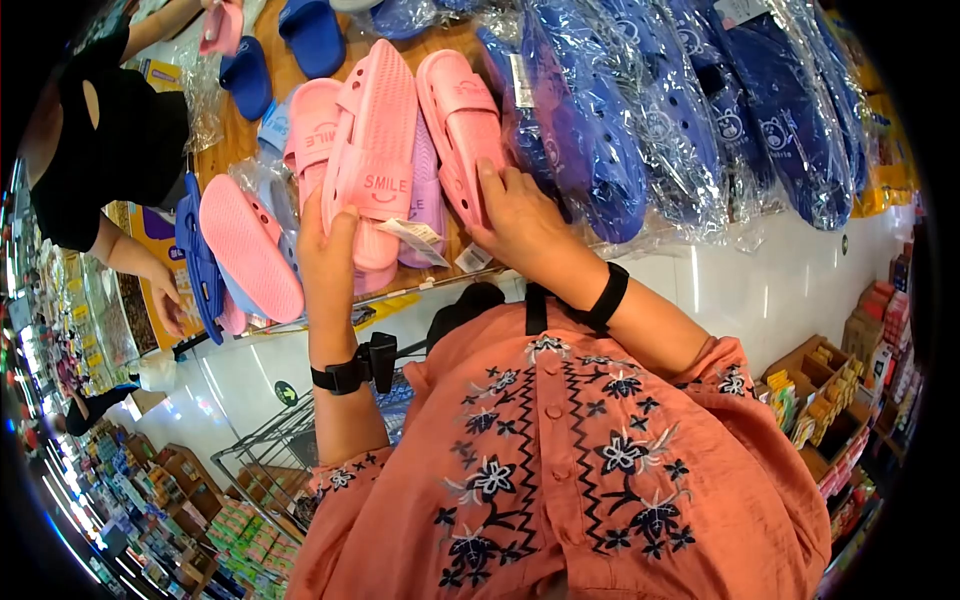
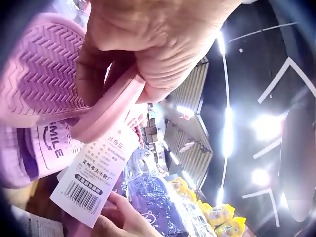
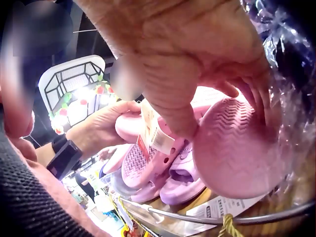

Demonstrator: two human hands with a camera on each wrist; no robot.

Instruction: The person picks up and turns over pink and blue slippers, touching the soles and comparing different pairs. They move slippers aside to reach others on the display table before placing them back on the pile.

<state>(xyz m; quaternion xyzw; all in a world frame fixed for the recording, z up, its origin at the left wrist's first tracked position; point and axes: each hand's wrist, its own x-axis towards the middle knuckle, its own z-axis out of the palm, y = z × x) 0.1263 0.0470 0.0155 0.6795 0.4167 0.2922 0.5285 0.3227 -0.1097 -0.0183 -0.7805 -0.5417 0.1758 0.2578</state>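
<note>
Head view, left-hand slipper (image 1: 372, 150): pink, smooth-edged, dark "SMILE" lettering and a smile mark on the strap; held over other slippers at the near edge of the wooden tabletop (image 1: 212, 155).
Left-hand slipper, long axis: nearly upright in the view, top leaning slightly right; lettered strap toward the person, rounded far end pointing away.
Left hand (image 1: 328, 250): clamped on the slipper's near end; a white tag (image 1: 415, 238) hangs beside the fingers.
Right-hand slipper (image 1: 462, 135): same pink, strap toward the far end, small round holes along the side; beside the left-hand slipper, at the left of the blue slippers (image 1: 600, 130) in clear wrap.
Right-hand slipper, long axis: slants from upper left to lower right, strap end pointing away from the person.
Right hand (image 1: 525, 225): gripping the near end; the two hands are apart from each other.
Left wrist view, held rim: thick, pale pink, pinched between thumb and fingers, running from lower left to upper right.
Tag: printed characters and a barcode, hanging below the rim; a lilac slipper (image 2: 42, 153) marked "SMILE" lies to its left.
Right wrist view, right-hand slipper: zigzag grooves inside, broad rounded end pointing down, upper part covered by the right hand.
</note>
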